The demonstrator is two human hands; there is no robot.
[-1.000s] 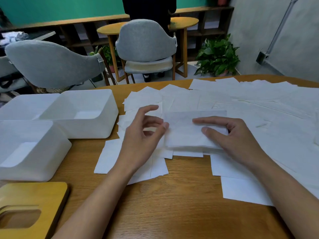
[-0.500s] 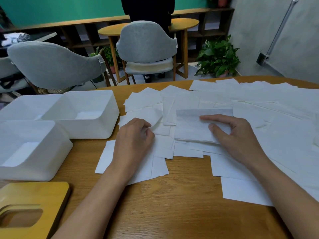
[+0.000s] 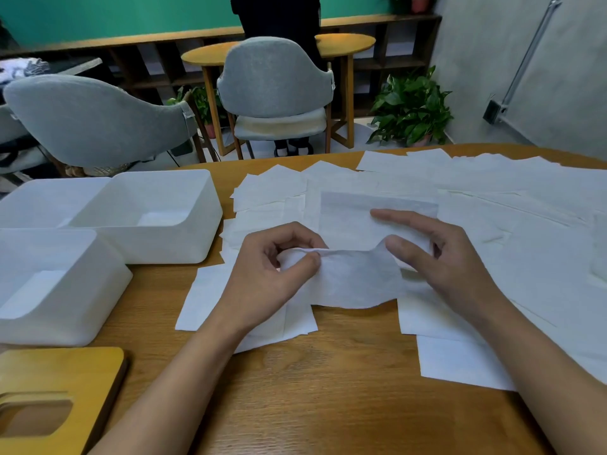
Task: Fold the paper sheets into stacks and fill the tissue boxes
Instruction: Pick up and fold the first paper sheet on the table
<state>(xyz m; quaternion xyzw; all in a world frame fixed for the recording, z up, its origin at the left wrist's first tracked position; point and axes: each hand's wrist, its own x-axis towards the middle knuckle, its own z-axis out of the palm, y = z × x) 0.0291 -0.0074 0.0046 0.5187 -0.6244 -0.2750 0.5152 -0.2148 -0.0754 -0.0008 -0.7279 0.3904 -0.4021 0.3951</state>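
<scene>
Several white paper sheets [image 3: 512, 231] lie spread over the wooden table [image 3: 328, 389]. My left hand [image 3: 269, 277] pinches the edge of one thin sheet [image 3: 354, 280] between thumb and fingers, lifted off the pile. My right hand [image 3: 443, 261] holds that sheet's right side, thumb on it, while its fingers rest on a folded stack [image 3: 348, 218] just behind. Two white tissue boxes stand at the left: one farther [image 3: 184, 244], one nearer [image 3: 65, 323], both open-topped.
A wooden box lid [image 3: 59, 402] with an oval slot lies at the front left corner. A third white container [image 3: 42, 198] sits behind the boxes. Grey chairs [image 3: 272, 80], a round table and a plant [image 3: 410, 110] stand beyond the table's far edge.
My left hand picked a sheet from the pile at the left and drew it rightward toward the folded stack. My right hand shifted its thumb onto that sheet.
</scene>
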